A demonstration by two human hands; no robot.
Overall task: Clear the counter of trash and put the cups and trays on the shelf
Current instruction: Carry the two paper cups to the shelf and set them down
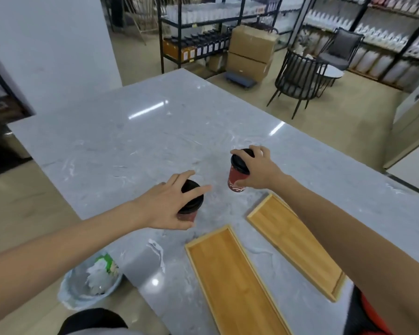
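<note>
Left hand [166, 205] grips the near cup [190, 206] from above by its black lid, right hand [256, 170] clasps the far cup [237, 174] likewise, both over the marble surface [136, 141] behind two trays [237, 281].

Glossy grey marble-look counter [155, 131], matt wooden trays [230, 281], seemingly paper red cups [236, 182], black plastic lids [191, 197]

Two red cups [236, 182] [188, 215] with black lids are stood upright on the grey counter [131, 141]; two wooden trays [237, 281] [293, 240] are laid nearby.
</note>
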